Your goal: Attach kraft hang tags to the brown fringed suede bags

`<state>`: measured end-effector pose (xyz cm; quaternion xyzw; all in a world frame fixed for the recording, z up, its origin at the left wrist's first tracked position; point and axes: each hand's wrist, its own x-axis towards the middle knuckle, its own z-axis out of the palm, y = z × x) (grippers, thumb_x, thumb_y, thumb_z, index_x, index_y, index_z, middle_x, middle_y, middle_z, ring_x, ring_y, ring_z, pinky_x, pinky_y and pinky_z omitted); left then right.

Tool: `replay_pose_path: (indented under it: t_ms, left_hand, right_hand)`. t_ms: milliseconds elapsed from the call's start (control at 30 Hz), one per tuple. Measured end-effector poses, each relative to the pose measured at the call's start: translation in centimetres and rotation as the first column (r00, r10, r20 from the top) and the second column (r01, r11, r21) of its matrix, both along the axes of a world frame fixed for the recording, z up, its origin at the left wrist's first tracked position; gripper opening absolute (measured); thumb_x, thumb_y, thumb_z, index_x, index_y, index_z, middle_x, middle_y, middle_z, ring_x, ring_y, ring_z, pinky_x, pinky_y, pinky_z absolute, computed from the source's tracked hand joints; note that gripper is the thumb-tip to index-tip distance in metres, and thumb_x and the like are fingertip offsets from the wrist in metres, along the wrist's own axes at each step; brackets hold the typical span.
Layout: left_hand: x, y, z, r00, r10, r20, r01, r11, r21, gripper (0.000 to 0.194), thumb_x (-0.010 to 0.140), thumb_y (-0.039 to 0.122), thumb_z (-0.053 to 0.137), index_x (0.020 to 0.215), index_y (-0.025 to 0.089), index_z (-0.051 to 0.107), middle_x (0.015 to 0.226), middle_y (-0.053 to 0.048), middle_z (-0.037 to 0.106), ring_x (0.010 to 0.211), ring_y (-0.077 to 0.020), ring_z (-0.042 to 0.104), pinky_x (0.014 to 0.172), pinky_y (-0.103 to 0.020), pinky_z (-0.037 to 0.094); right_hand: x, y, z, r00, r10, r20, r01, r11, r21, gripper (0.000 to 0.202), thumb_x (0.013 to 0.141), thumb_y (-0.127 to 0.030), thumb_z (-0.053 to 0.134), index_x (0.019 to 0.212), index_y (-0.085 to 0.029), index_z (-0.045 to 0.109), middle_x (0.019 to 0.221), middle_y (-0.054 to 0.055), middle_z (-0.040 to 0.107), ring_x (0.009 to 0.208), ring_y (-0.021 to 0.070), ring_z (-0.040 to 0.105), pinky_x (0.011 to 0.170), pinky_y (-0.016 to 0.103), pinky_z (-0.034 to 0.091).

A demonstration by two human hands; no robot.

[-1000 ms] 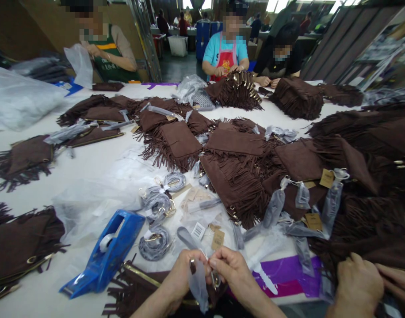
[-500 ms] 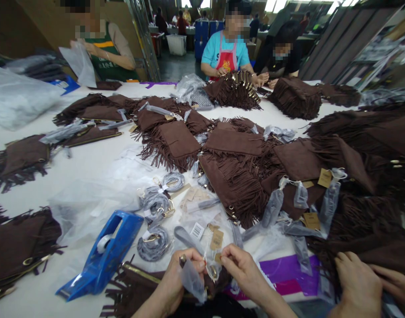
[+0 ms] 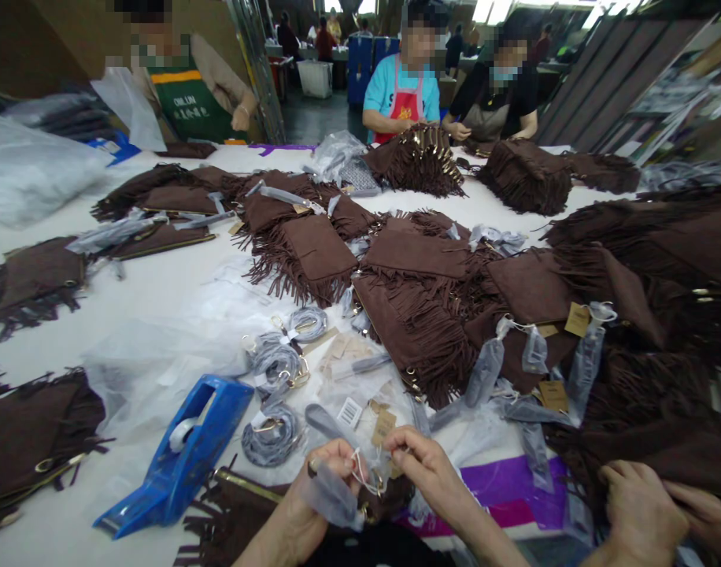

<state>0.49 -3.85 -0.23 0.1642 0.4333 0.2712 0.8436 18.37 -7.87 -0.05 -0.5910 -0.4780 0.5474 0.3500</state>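
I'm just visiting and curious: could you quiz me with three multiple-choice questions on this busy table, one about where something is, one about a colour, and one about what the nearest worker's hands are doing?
1. Where does the tape dispenser lie?
A. To the left of the person's hands
B. At the far end by the co-workers
C. On the purple sheet

2. What colour are the fringed bags spread over the table?
A. Black
B. Dark brown
C. Red

3. What are the left hand and right hand doing?
A. Lying flat on the table
B. Gripping the tape dispenser
C. Pinching a thin white cord between them

Answers:
1. A, the blue dispenser lies near the table's front edge, left of both hands.
2. B, every fringed bag in view is dark brown suede.
3. C, both hands' fingertips close on the cord loop above a fringed bag, with a clear plastic sleeve hanging from the left hand.
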Motion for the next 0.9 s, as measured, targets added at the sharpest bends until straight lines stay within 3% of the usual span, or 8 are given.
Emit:
replay_pose_path:
  t_ms: [133, 233, 300, 500, 633, 767, 833, 900]
  left_hand:
    - [0.0, 0.3, -0.6, 0.996, 0.002, 0.092, 0.005, 0.997, -0.076, 0.030, 0.050, 0.031, 0.077, 0.054, 0.014, 0.053, 0.047, -0.002, 0.057, 0.043, -0.0097, 0.047, 0.045, -0.020, 0.029]
    - [-0.3, 0.4, -0.8, 0.991, -0.024, 0.132, 0.035, 0.996, -0.081, 0.028, 0.056, 0.030, 0.076, 0.060, 0.014, 0.053, 0.048, 0.003, 0.052, 0.045, -0.0083, 0.047, 0.049, -0.021, 0.032]
    - [-0.5, 0.3, -1.0, 0.989, -0.016, 0.147, 0.028, 0.996, -0.083, 0.031, 0.054, 0.031, 0.077, 0.060, 0.015, 0.051, 0.047, 0.005, 0.049, 0.043, -0.0068, 0.044, 0.048, -0.020, 0.031]
    - [-0.3, 0.2, -1.9, 0.995, 0.047, 0.090, -0.040, 0.997, -0.072, 0.041, 0.050, 0.034, 0.080, 0.053, 0.017, 0.043, 0.040, 0.007, 0.042, 0.037, -0.0051, 0.035, 0.043, -0.020, 0.025]
    - [-0.1, 0.3, -1.6, 0.999, 0.044, 0.026, -0.043, 0.998, -0.036, 0.044, 0.053, 0.041, 0.078, 0.049, 0.017, 0.041, 0.038, 0.005, 0.041, 0.037, -0.0063, 0.037, 0.042, -0.021, 0.022]
    - [-0.3, 0.4, -1.0, 0.999, 0.029, 0.018, -0.029, 0.999, -0.021, 0.041, 0.056, 0.043, 0.077, 0.056, 0.015, 0.047, 0.042, 0.006, 0.041, 0.041, -0.0055, 0.036, 0.044, -0.020, 0.023]
    - [-0.3, 0.5, -1.0, 0.999, 0.043, 0.025, -0.042, 0.999, -0.021, 0.043, 0.054, 0.041, 0.079, 0.057, 0.016, 0.045, 0.043, 0.007, 0.039, 0.043, -0.0051, 0.035, 0.045, -0.020, 0.024]
    - [-0.2, 0.4, -1.3, 0.998, 0.053, 0.021, -0.052, 0.998, -0.021, 0.044, 0.054, 0.040, 0.080, 0.057, 0.017, 0.043, 0.043, 0.007, 0.038, 0.043, -0.0052, 0.034, 0.046, -0.020, 0.025]
  right_hand:
    - [1.6, 0.1, -1.7, 0.940, 0.274, 0.202, -0.294, 0.953, 0.072, 0.050, 0.060, -0.004, 0.044, 0.104, -0.022, 0.059, 0.117, 0.005, 0.057, 0.114, 0.0213, 0.044, 0.097, 0.038, 0.032]
    - [1.4, 0.3, -2.8, 0.799, 0.483, 0.358, -0.515, 0.857, -0.007, 0.061, 0.054, -0.002, 0.046, 0.110, -0.024, 0.060, 0.125, 0.005, 0.054, 0.121, 0.0251, 0.040, 0.100, 0.042, 0.030]
    - [1.2, 0.4, -3.0, 0.745, 0.540, 0.391, -0.562, 0.824, -0.067, 0.066, 0.053, -0.003, 0.047, 0.115, -0.022, 0.058, 0.128, 0.008, 0.051, 0.122, 0.0256, 0.040, 0.101, 0.041, 0.029]
    - [1.2, -0.6, -1.9, 0.881, 0.401, 0.250, -0.401, 0.914, -0.052, 0.059, 0.052, -0.006, 0.051, 0.109, -0.018, 0.058, 0.130, 0.011, 0.044, 0.121, 0.0232, 0.041, 0.101, 0.037, 0.031]
    - [1.2, -1.5, -1.4, 0.947, 0.307, 0.095, -0.305, 0.952, -0.031, 0.022, 0.061, -0.010, 0.057, 0.082, -0.018, 0.062, 0.104, 0.005, 0.054, 0.095, 0.0172, 0.054, 0.083, 0.028, 0.041]
    - [2.2, -1.9, -0.9, 0.952, 0.244, 0.185, -0.244, 0.969, -0.024, 0.008, 0.072, -0.017, 0.057, 0.065, -0.019, 0.062, 0.074, 0.000, 0.054, 0.074, 0.0144, 0.053, 0.067, 0.025, 0.039]
    - [2.8, -2.0, -0.3, 0.973, 0.194, 0.128, -0.183, 0.979, -0.092, 0.013, 0.072, -0.023, 0.059, 0.061, -0.018, 0.062, 0.064, -0.001, 0.054, 0.065, 0.0132, 0.051, 0.061, 0.024, 0.037]
    - [2.8, -2.3, 0.4, 0.986, 0.110, -0.124, -0.140, 0.953, -0.268, 0.017, 0.066, -0.033, 0.067, 0.061, -0.017, 0.062, 0.058, -0.002, 0.055, 0.055, 0.0101, 0.049, 0.052, 0.020, 0.034]
